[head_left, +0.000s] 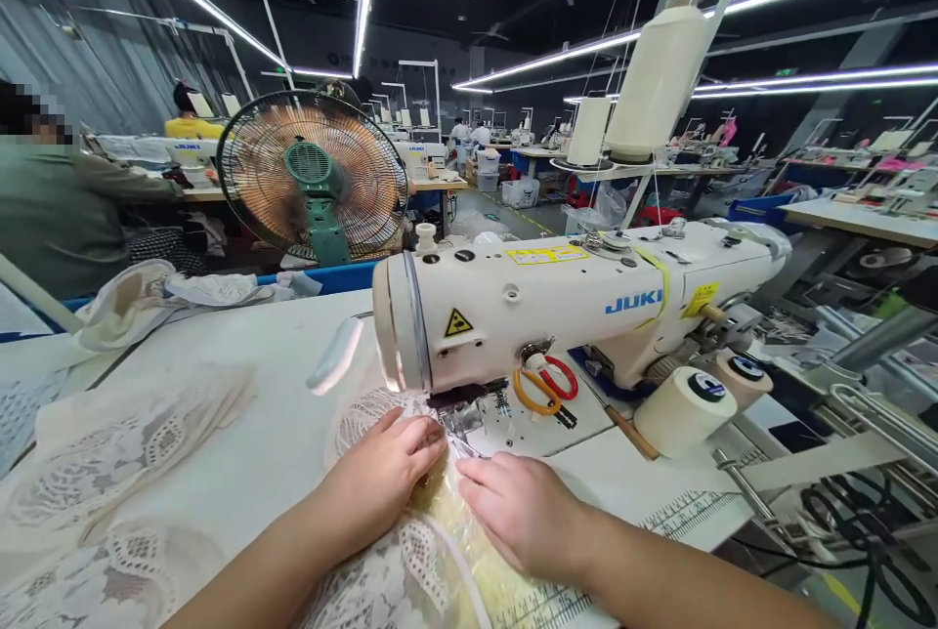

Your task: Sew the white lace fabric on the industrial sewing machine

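A white lace piece (388, 580) lies under my hands and runs up to the needle area of a white JUKI sewing machine (557, 292). My left hand (392, 463) is closed, its fingertips pressed together on the lace just left of the presser foot (461, 419). My right hand (517, 512) is closed in a pinch close to the foot's right front. A narrow pale strip shows at its fingertips; its kind is unclear. Between my wrists a narrow white band (461, 561) curves toward me over the lace and a yellowish see-through sheet (488, 566).
More lace pieces (139, 434) lie on the left of the table. Yellow-and-red-handled snips (546, 387), a wooden-handled tool (630, 432) and thread cones (685, 411) sit by the machine. A fan (315, 175) stands behind; a co-worker (59, 189) sits at the left.
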